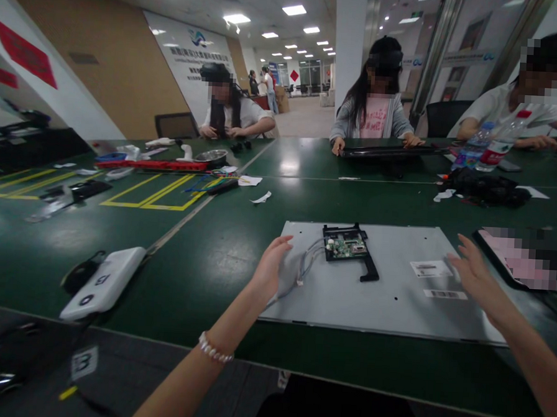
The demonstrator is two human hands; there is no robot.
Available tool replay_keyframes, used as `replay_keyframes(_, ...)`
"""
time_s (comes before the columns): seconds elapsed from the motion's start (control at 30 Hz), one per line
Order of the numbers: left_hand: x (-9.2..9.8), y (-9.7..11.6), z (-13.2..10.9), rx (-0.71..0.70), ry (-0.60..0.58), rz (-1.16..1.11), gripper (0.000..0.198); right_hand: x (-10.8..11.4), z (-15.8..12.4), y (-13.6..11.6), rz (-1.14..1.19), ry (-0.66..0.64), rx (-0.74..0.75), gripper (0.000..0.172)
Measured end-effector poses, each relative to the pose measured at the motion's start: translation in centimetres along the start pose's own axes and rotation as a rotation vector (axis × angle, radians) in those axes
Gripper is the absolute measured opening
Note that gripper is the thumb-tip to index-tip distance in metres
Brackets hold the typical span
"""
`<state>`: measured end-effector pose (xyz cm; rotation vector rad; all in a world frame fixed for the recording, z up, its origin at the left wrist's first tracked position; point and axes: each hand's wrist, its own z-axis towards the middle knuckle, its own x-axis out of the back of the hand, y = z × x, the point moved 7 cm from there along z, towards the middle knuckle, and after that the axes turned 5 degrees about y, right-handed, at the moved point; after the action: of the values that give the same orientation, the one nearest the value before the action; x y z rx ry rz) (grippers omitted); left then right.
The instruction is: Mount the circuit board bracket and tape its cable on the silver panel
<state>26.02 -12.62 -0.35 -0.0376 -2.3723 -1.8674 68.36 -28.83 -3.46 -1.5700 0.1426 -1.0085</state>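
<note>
A flat grey metal panel (394,311) lies on the green table in front of me. Near its upper middle sits a black bracket (370,268) with a green circuit board (349,246), and grey cables (306,260) run from it to the panel's left edge. My left hand (273,264), open with nothing in it, is at the panel's left side. On the right, my right hand (478,278) is also open and empty, over the panel's right side beside two white labels (431,269). Whether either hand touches the panel I cannot tell.
A white device (104,283) lies at the left front of the green table (199,291). Farther back are red strips (169,165), a metal bowl (211,156), bottles (496,145) and a black bundle (487,187). Several people are across the table. A black-edged object lies at right.
</note>
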Motion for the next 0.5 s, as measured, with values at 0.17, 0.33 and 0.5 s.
replay_keyframes(0.17,-0.5,0.0,-0.2,-0.043,0.029,0.081,0.028,-0.7,0.9,0.5,-0.187,-0.073,0.166,0.078)
replay_keyframes(0.33,-1.1,-0.1,0.0,-0.059,0.000,0.085,0.030,-1.4,0.3,0.6,-0.408,-0.118,0.227,0.075)
replay_keyframes(0.5,-1.2,0.0,-0.5,-0.104,0.023,0.182,0.034,-2.5,-0.9,0.1,-0.671,-0.089,0.320,0.066)
